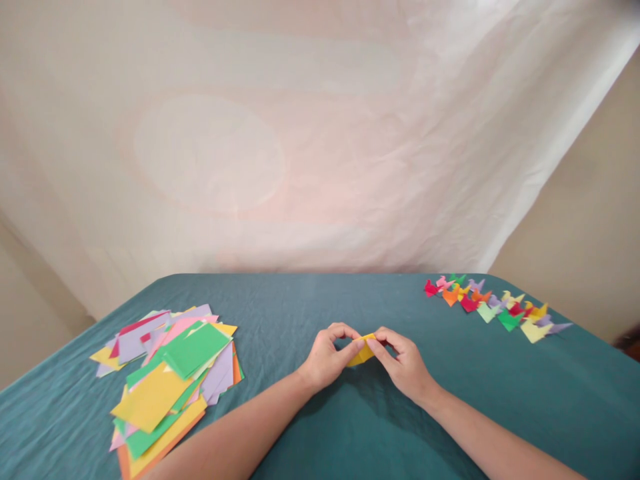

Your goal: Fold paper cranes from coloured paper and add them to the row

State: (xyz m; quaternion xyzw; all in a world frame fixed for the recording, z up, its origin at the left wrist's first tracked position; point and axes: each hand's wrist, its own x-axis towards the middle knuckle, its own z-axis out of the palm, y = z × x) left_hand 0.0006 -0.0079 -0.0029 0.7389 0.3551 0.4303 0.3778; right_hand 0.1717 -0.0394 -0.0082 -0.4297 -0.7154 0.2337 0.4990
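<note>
Wrinkled teal cloth (280, 300) underlies our left hand (324, 357) and right hand (406, 368), each closed to a pinch on folded yellow paper (363, 355), long axis rising rightward.

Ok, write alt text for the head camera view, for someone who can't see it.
A person's left hand and right hand pinch a small folded piece of yellow paper over a dark teal tablecloth. A loose pile of multicoloured paper sheets lies to the left, and small multicoloured folded-paper birds cluster at the far right.
</note>
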